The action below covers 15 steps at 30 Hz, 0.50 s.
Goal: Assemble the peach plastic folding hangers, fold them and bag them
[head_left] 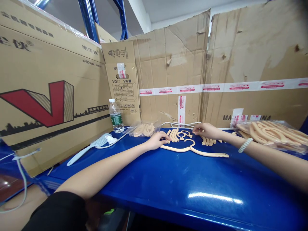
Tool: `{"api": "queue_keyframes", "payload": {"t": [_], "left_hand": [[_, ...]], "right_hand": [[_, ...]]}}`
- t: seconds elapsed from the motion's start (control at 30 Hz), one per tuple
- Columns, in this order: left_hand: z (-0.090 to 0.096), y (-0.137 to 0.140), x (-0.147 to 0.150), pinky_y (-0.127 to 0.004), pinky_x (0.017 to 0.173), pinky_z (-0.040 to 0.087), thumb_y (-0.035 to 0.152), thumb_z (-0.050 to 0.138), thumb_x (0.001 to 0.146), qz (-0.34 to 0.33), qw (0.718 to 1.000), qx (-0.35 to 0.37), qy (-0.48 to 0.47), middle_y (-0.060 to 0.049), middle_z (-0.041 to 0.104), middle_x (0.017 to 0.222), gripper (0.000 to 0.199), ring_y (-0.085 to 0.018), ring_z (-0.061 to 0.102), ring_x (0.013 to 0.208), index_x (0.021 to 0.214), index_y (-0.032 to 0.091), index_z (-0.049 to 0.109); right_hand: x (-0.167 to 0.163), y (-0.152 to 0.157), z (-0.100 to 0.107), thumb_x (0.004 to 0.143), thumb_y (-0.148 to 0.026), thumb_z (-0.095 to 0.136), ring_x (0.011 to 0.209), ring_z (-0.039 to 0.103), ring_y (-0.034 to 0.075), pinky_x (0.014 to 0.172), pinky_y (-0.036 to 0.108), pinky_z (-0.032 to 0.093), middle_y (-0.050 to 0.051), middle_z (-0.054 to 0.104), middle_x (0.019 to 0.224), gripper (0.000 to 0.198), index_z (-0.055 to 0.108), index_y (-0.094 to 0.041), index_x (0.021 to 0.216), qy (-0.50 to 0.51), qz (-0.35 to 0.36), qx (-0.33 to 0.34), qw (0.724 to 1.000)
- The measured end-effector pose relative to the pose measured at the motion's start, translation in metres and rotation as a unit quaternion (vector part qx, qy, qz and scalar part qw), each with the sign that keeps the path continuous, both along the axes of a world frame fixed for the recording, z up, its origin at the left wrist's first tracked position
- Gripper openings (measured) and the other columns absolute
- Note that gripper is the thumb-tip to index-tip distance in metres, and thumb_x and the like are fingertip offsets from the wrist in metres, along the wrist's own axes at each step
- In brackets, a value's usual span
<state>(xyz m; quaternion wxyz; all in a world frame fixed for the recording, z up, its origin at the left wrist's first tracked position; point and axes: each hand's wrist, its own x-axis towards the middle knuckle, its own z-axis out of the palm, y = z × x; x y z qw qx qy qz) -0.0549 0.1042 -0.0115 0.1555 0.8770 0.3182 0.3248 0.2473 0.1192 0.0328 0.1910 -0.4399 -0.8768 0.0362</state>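
From the head view, I see a pale hanger (191,148) lying flat on a blue desk (173,186). The left hand (156,141) is at the hanger's left end, fingers bent and partly open; I can't tell if they have hold of anything. The right hand (205,131) is behind the hanger, a bit to the right. Its fingertips are close together, and I can't tell if something small is between them.

Just behind the hanger are a row of curved sticks (175,134) and some little hooks (184,134). More short sticks (208,141) lie behind its right half.

In front of the hanger, shiny blue desk runs wide to the front edge, so there is lots of room to move there. Behind it, a cardboard wall (168,70) stops things at the back. A full clear bag (271,134) sits to its right. Left of it are a smaller bag (144,129), a bottle (116,118) and a big box (79,73).

That box has a giant red V. On a narrow panel (124,96), left of the hanger and behind it, I read "V3" and "V6", with the V6 square filled in. Behind and to the right, cardboard says "MA" and "INA", with tape (237,117) over the middle. The bottle's green label is too small to read.
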Motion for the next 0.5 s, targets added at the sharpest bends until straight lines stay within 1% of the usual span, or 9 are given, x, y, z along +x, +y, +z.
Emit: {"api": "queue_keyframes", "payload": {"t": [0.07,0.13,0.17,0.23,0.3,0.37,0.43,0.5], "left_hand": [[0.001,-0.001,0.001,-0.031,0.080,0.047,0.008,0.064,0.076,-0.002,1.000,-0.007,-0.005,-0.007,0.069,0.091,0.015,-0.019,0.060,0.092,0.085,0.017,0.073],[0.002,-0.002,0.002,-0.030,0.080,0.047,0.008,0.065,0.075,-0.006,1.000,-0.017,-0.014,-0.007,0.068,0.088,0.013,-0.019,0.060,0.089,0.081,0.017,0.072],[0.003,-0.002,0.003,-0.030,0.080,0.047,0.008,0.065,0.075,-0.007,1.000,-0.022,-0.020,-0.006,0.068,0.087,0.012,-0.018,0.060,0.087,0.080,0.016,0.072],[0.003,-0.003,0.004,-0.031,0.081,0.048,0.007,0.065,0.074,-0.008,0.999,-0.033,-0.038,-0.006,0.067,0.087,0.011,-0.017,0.061,0.083,0.078,0.016,0.071],[0.002,-0.004,0.005,-0.032,0.081,0.049,0.007,0.062,0.075,-0.005,0.997,-0.046,-0.063,-0.005,0.067,0.087,0.012,-0.016,0.062,0.081,0.079,0.015,0.070],[0.003,-0.005,0.005,-0.032,0.078,0.051,0.006,0.059,0.076,0.002,0.993,-0.066,-0.093,-0.005,0.068,0.088,0.013,-0.016,0.064,0.078,0.081,0.015,0.068],[0.004,-0.006,0.006,-0.032,0.075,0.053,0.008,0.057,0.077,0.013,0.988,-0.088,-0.128,-0.006,0.070,0.090,0.013,-0.016,0.066,0.074,0.084,0.014,0.066],[0.007,-0.010,0.008,-0.033,0.076,0.055,0.011,0.059,0.077,0.026,0.980,-0.105,-0.167,-0.007,0.071,0.091,0.011,-0.017,0.068,0.076,0.086,0.013,0.065]], "right_hand": [[0.001,-0.005,0.002,0.080,-0.046,0.049,0.077,0.064,0.021,0.070,0.033,0.048,0.008,0.069,0.087,0.033,0.063,-0.018,0.088,0.039,-0.007,-0.002,0.999],[0.001,-0.015,0.004,0.080,-0.053,0.050,0.072,0.063,0.020,0.063,0.032,0.049,0.007,0.066,0.085,0.037,0.058,-0.019,0.092,0.116,-0.019,-0.045,0.992],[0.001,-0.023,0.005,0.079,-0.056,0.053,0.069,0.063,0.019,0.059,0.032,0.049,0.006,0.065,0.084,0.038,0.056,-0.019,0.092,0.168,-0.025,-0.079,0.982],[-0.002,-0.042,0.006,0.076,-0.058,0.058,0.066,0.062,0.017,0.055,0.029,0.049,0.004,0.062,0.085,0.041,0.051,-0.021,0.092,0.274,-0.026,-0.148,0.950],[-0.005,-0.065,0.007,0.076,-0.060,0.061,0.066,0.062,0.015,0.055,0.028,0.049,0.003,0.060,0.090,0.043,0.049,-0.023,0.092,0.347,-0.017,-0.187,0.919],[-0.008,-0.088,0.007,0.075,-0.061,0.063,0.067,0.062,0.015,0.056,0.027,0.049,0.002,0.061,0.087,0.045,0.048,-0.023,0.093,0.382,-0.004,-0.214,0.899],[-0.010,-0.108,0.005,0.077,-0.062,0.061,0.066,0.062,0.016,0.058,0.029,0.049,0.001,0.062,0.078,0.046,0.046,-0.023,0.096,0.388,0.014,-0.243,0.889],[-0.011,-0.122,0.001,0.080,-0.063,0.058,0.064,0.063,0.017,0.058,0.030,0.049,0.001,0.063,0.071,0.046,0.043,-0.024,0.098,0.381,0.028,-0.269,0.884]]}}
